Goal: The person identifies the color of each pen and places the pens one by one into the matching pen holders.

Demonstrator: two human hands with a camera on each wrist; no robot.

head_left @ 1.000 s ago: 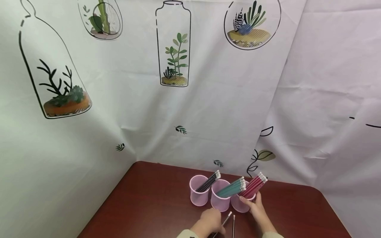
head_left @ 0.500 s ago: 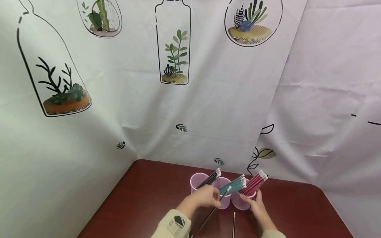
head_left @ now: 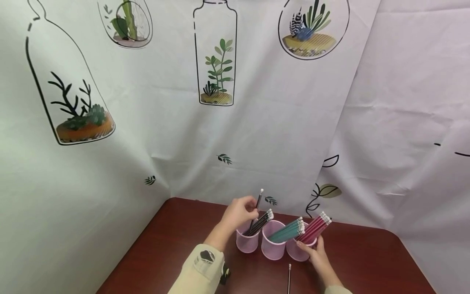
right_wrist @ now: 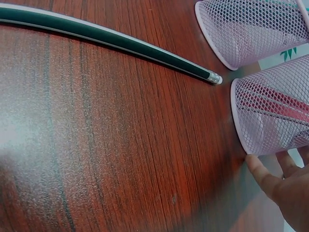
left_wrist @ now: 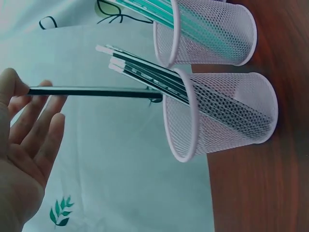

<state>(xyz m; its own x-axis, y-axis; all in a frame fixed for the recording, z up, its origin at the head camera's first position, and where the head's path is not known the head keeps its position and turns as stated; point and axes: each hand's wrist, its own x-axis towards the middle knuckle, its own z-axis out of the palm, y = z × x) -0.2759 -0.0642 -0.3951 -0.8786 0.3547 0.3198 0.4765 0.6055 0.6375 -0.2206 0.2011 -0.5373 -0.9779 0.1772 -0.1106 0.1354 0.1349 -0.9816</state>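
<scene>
My left hand pinches a black pencil by its upper part, eraser end up. The pencil's lower end is at the mouth of the left pink mesh pencil cup, where several black pencils lean. Beside it stands the middle cup, which holds teal pencils. At the right cup, full of dark pink pencils, my right hand holds the side, thumb near the rim. In the right wrist view one fingertip touches the cup's base edge.
Another black pencil lies on the reddish-brown table, in front of the cups. Behind the table hangs a pale cloth printed with plants in jars. A small dark item shows beside the left sleeve.
My left hand has picked up a black pencil from the table, then carried it up and left to the left cup, turning it more upright. The right hand stays at the right cup.
</scene>
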